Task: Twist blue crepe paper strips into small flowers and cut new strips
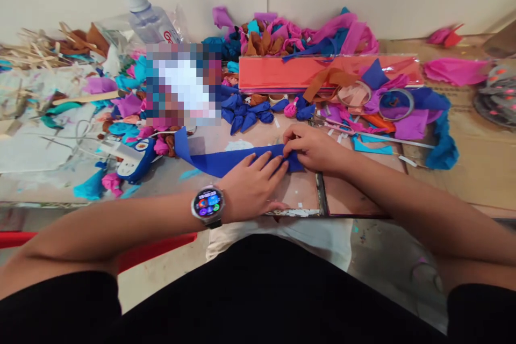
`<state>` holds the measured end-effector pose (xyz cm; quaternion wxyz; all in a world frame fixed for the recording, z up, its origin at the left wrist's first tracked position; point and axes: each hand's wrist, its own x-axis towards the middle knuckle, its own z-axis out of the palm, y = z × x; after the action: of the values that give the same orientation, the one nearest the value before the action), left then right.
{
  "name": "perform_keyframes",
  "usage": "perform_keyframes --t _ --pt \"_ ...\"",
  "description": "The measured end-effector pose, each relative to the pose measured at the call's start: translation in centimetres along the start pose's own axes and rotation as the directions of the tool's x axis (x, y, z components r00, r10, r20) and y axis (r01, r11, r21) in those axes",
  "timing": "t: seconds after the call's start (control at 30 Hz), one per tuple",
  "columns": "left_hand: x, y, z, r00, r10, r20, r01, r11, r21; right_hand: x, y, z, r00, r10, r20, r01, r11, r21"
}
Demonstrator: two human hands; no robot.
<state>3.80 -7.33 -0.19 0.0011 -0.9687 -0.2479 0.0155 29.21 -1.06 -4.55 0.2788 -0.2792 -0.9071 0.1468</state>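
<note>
A long dark blue crepe paper strip (217, 162) lies across the table edge in front of me, its left end curling upward. My left hand (250, 185), with a watch on the wrist, rests flat on the strip with fingers stretched out. At the strip's right end, my right hand (312, 148) is closed, thumb and fingers pinching the blue paper. The fingertips of both hands nearly meet. Just beyond them sit several twisted dark blue paper pieces (243, 113). Part of the strip is hidden under my hands.
Behind is a flat packet of red paper (282, 72), among heaps of coloured paper scraps (274, 35). Tape rolls (397, 105) lie to the right. On the left are a power strip (137, 160), a water bottle (151, 19) and wooden sticks (32, 56). One patch is pixelated.
</note>
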Motion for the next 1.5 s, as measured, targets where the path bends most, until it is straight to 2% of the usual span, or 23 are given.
perform_keyframes --t 0.07,0.17,0.37,0.5,0.63,0.87,1.03,1.2,1.4,1.5 --pt "1.0 0.0 0.8 1.0 0.001 -0.003 -0.001 1.0 -0.002 -0.1 0.2 0.0 0.999 0.047 -0.022 -0.047 0.999 -0.021" --pt "1.2 -0.6 1.3 1.0 0.002 -0.019 -0.002 1.0 -0.01 -0.2 0.2 0.1 0.993 0.101 -0.06 -0.103 0.994 -0.024" --pt "-0.1 -1.5 0.7 0.999 -0.037 -0.027 0.037 0.999 0.011 -0.1 -0.5 0.0 0.967 0.239 -0.091 -0.239 0.971 0.015" --pt "-0.1 -2.2 0.6 0.998 -0.043 -0.054 0.042 0.999 -0.031 0.1 -1.1 -0.3 0.944 0.315 -0.096 -0.312 0.949 0.053" --pt "0.1 -2.5 1.0 0.997 -0.047 -0.053 0.043 0.996 -0.077 0.2 -1.1 -0.2 0.946 0.321 -0.04 -0.321 0.947 0.011" --pt "0.0 -2.4 1.8 0.997 0.011 -0.081 -0.02 0.994 -0.108 -0.1 -0.6 0.4 0.972 0.235 0.018 -0.233 0.97 -0.064" --pt "0.1 -2.4 2.0 0.995 0.009 -0.099 -0.02 0.994 -0.11 0.1 -0.9 0.3 0.969 0.247 0.009 -0.247 0.969 0.016" --pt "0.1 -2.4 2.1 0.994 0.015 -0.108 -0.027 0.994 -0.11 0.3 -1.7 0.2 0.912 0.41 0.015 -0.406 0.897 0.173" --pt "0.1 -2.3 2.0 0.994 0.027 -0.11 -0.04 0.992 -0.122 0.0 -1.9 0.3 0.92 0.386 0.064 -0.384 0.859 0.339" --pt "0.2 -2.4 1.9 0.994 0.031 -0.103 -0.044 0.992 -0.121 0.0 -2.2 0.3 0.918 0.394 0.046 -0.374 0.823 0.428"
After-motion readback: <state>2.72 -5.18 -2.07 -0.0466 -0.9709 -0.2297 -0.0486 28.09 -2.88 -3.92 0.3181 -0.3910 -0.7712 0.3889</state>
